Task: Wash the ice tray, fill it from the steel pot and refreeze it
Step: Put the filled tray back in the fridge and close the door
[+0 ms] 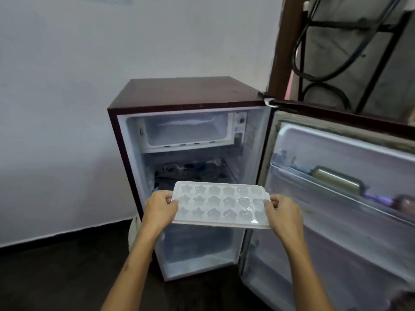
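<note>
In front of the open fridge: I stand with the ice tray [221,204] held level in the air, between me and the fridge shelves.
Left hand [160,207]: it pinches the left short edge of the tray, thumb on top and fingers curled under.
Right hand [284,211]: it pinches the right short edge in the same way.
Tray content: the star and heart moulds look glossy, so I think they are filled, but the view is too soft to be sure.
Step in hand: I judge this is the last one, to bring the tray to the freezer box [186,131] for refreezing.
Next move: lift the tray up and forward, keep it flat, and slide it into the freezer box opening.
Edges: the opening looks only a little wider than the tray, so my fingers at the short edges may meet its side walls.
Open room: the fridge door [336,187] stands wide open on the right, well apart from my right hand; the way upward is free.
</note>
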Demonstrator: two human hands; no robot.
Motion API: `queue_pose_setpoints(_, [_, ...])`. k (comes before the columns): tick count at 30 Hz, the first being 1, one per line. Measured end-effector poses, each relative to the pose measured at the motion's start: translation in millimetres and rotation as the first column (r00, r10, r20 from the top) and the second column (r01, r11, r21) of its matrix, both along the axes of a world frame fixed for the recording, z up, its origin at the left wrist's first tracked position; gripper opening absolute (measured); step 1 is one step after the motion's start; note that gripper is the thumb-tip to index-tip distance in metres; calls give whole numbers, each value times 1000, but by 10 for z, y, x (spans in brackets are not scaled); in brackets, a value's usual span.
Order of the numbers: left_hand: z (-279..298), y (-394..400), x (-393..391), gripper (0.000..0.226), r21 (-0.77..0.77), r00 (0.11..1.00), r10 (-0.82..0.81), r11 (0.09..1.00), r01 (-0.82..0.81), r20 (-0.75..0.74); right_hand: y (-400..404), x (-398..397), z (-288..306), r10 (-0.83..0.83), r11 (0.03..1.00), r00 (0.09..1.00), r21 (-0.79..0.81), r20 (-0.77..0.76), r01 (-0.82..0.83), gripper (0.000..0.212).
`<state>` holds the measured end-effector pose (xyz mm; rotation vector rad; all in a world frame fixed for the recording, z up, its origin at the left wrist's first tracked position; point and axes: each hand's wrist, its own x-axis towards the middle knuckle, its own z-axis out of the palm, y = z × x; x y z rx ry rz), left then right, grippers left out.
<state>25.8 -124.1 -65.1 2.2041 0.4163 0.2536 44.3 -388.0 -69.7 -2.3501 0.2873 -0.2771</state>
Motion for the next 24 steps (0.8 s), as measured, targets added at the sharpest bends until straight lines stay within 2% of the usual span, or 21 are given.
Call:
queue_pose_setpoints(3, [71, 174, 345, 15, 46, 999, 41, 998, -41, 10, 196, 403, 82, 27, 1000, 999, -2, 37, -27, 20])
queue_pose_setpoints(9, [203, 397, 942, 36, 85, 994, 109, 990, -109, -2, 502, 1181, 253, 78, 996, 993, -48, 90, -74, 23])
queue_pose_setpoints(15, [214, 630, 1607, 38, 155, 987, 156, 975, -160, 35, 804, 2004, 278, 135, 990, 980, -66, 148, -126, 22])
queue_pose_setpoints(19, [182, 851, 2125, 17, 211, 984, 173, 961, -176, 35, 1035, 2583, 250, 188, 980, 961, -107, 203, -169, 23])
queue_pose_setpoints(24, [222, 1096, 2794, 20, 279, 978, 204, 938, -207, 42, 1311, 3355, 86, 250, 960, 949, -177, 192, -217, 23])
